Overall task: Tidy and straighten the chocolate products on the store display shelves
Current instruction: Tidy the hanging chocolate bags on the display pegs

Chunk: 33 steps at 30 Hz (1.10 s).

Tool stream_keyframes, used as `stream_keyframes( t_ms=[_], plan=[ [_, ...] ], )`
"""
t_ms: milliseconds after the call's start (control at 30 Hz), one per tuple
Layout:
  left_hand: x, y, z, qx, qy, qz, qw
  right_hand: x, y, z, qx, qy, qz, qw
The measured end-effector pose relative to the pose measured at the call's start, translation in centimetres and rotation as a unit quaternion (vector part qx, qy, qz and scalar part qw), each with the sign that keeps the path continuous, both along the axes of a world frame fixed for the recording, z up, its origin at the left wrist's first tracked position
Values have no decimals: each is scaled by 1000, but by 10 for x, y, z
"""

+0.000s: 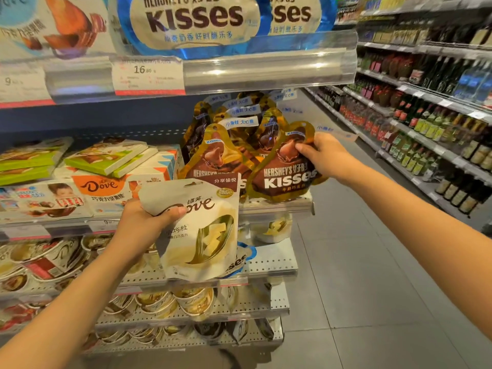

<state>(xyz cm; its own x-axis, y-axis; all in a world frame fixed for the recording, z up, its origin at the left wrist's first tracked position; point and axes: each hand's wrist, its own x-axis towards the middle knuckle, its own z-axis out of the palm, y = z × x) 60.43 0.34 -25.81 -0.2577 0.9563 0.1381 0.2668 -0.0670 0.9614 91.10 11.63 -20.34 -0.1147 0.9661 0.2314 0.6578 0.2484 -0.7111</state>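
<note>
Both hands grip bags: left hand [143, 222] white Dove pouch [199, 233], right hand [323, 153] half-hiding Kisses bag [282, 171]

The left hand [141, 222] grips a white Dove pouch [201, 233] by its upper left corner, in front of the shelf edge [277, 206]. The right hand [323, 155] pinches the upper right edge of a brown Kisses bag [282, 171], the front one of several standing on that shelf.

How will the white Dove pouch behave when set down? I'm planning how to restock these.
The white Dove pouch is probably floppy: the left hand grips only its upper corner and it hangs tilted. Its glossy film looks slippery. Being soft, it may slump unless leaned against the other pouches on the shelf.
</note>
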Motion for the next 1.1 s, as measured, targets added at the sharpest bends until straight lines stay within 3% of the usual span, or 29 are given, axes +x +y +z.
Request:
stream_keyframes(
  t_ms=[167,267,633,833,1000,1100],
  plan=[
    [-1,1,-3,-9,16,-6,1000,-4,18,-24,-80,95,9,992],
    [-2,-2,-4,4,14,4,1000,-2,22,-35,-68,93,-6,993],
    [0,-4,-2,3,-7,13,1000,9,-7,-70,111,26,-87,990],
    [-8,-8,-5,12,15,10,1000,0,-38,-101,295,-13,-67,953],
    [-25,-14,-13,13,7,37,999,-36,-65,-142,186,-77,126,971],
    [-33,-17,-20,12,6,56,998,-62,-54,-172,62,-175,141,972]
  ],
)
